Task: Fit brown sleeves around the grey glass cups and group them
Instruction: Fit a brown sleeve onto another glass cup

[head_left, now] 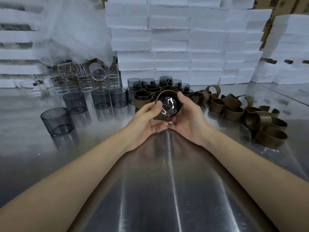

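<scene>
— Both hands meet above the steel table (167,190): the left hand (147,119) and the right hand (189,118) are closed together around one grey glass cup (168,106). What is on it?

— A brown sleeve (172,95) wraps its wall. The cup is tilted so its base faces the camera, with glare on the glass. The left thumb presses on that base; the right thumb hooks over the sleeve's far rim, and the fingers of both hands cup it from below.

— Where do the finished ones stand?

— Just behind the hands, a cluster of sleeved cups (158,89) sits tightly grouped at the foot of the white foam blocks (184,47).

— And the bare ones?

— Unsleeved grey cups (102,97) stand upright to the left, the nearest one (56,121) apart from the others. Clear glass beakers (83,76) crowd behind them, one tipped on its side.

— The sleeves?

— Loose brown sleeves (250,114) lie heaped to the right, some upright, some toppled.
</scene>
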`<state>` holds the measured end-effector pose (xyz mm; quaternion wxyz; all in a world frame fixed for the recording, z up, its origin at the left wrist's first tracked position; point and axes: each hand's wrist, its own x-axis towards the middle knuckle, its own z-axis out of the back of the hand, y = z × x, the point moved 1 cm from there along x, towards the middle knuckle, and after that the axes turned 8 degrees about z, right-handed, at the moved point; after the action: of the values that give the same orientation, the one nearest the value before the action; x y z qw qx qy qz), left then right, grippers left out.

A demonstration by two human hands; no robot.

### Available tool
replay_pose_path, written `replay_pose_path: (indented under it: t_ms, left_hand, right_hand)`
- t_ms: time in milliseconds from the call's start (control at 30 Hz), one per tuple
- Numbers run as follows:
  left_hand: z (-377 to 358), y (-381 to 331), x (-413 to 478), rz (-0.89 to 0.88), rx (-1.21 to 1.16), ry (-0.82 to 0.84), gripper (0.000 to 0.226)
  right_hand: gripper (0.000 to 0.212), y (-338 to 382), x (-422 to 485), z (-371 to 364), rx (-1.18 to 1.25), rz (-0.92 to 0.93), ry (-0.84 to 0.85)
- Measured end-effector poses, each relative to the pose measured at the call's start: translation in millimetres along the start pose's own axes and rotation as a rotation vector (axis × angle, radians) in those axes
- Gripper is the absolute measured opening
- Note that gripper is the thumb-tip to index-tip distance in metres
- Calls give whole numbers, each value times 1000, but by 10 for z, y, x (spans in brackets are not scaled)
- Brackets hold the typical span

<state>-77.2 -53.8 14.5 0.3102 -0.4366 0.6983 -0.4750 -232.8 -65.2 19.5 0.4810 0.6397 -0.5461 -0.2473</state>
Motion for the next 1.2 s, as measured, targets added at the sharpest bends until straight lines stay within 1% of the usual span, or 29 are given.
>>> replay_pose_path:
  t_ms: [133,333,400,467,533,600,700,767,867,967,1067,1167,1200]
  left_hand:
    - [1,13,12,19,64,-26,58]
    - [17,-1,30,36,65,-81,70]
    - [21,1,36,36,68,-77,61]
    - [18,0,38,41,62,-77,48]
    - [13,-3,39,44,53,-82,42]
    - [5,-9,40,40,52,-94,47]
    - [-8,-20,38,30,56,-111,66]
    - [-2,-26,42,24,54,-103,71]
    - [1,-27,49,8,36,-82,71]
    - [10,-21,55,-17,8,-50,65]
    - [24,-18,54,-40,33,-14,58]
    - [21,9,42,-85,46,-24,62]
    - [25,12,43,-106,31,-37,63]
  right_hand:
    - [59,1,28,7,68,-40,17]
    - [51,-9,42,-8,175,-96,-27]
    - [50,-18,49,-13,212,-101,-53]
    - [42,-23,60,-16,245,-93,-74]
    - [35,-21,70,-20,276,-82,-83]
    - [33,-17,75,-20,310,-73,-92]
    - [33,-24,77,-19,344,-67,-98]
    - [34,-28,77,-24,343,-64,-98]
    - [35,-22,81,-33,330,-56,-98]
    - [37,-8,84,-45,304,-44,-98]
    - [39,12,74,-64,289,-27,-79]
    - [39,9,64,-82,192,2,-82]
    - [43,7,63,-78,135,12,-85]
